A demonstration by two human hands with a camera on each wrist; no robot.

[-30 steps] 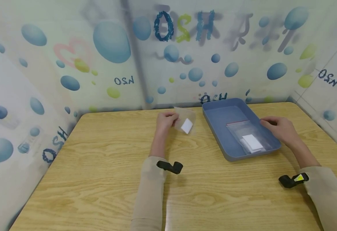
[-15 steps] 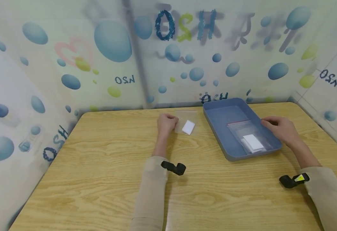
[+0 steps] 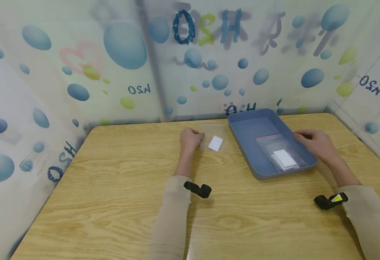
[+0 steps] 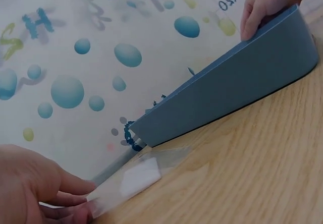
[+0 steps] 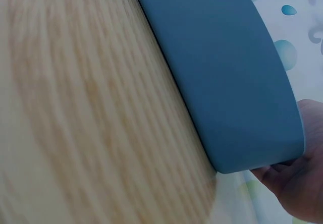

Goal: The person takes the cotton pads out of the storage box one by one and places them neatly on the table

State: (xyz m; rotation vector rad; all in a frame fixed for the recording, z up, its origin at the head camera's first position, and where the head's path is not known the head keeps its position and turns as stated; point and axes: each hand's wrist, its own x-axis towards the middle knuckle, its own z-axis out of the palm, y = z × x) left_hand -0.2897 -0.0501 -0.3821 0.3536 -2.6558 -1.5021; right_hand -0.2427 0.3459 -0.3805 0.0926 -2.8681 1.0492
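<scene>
My left hand [image 3: 190, 140] pinches the left edge of a small clear plastic bag [image 3: 213, 130] behind the middle of the table. Inside the bag is a white rectangular piece [image 3: 215, 143]. In the left wrist view the bag [image 4: 174, 157] lies low over the wood, its corner between thumb and fingers. To its right stands a blue-grey tray [image 3: 250, 124], with my right hand [image 3: 316, 144] holding its right rim. Clear zip bags with white pieces [image 3: 285, 159] lie stacked in the tray's near half. The tray wall [image 5: 227, 82] hides part of the right hand in the right wrist view.
The wood-grain table [image 3: 121, 202] runs up to a backdrop [image 3: 173, 72] printed with blue drops and letters. Black wrist cameras sit on both sleeves, the left camera [image 3: 197, 189] over the table's middle.
The small bag has gone from tilted up to lying flat near the table. My left hand has shifted slightly right with it, toward the tray. The right hand and tray stay put.
</scene>
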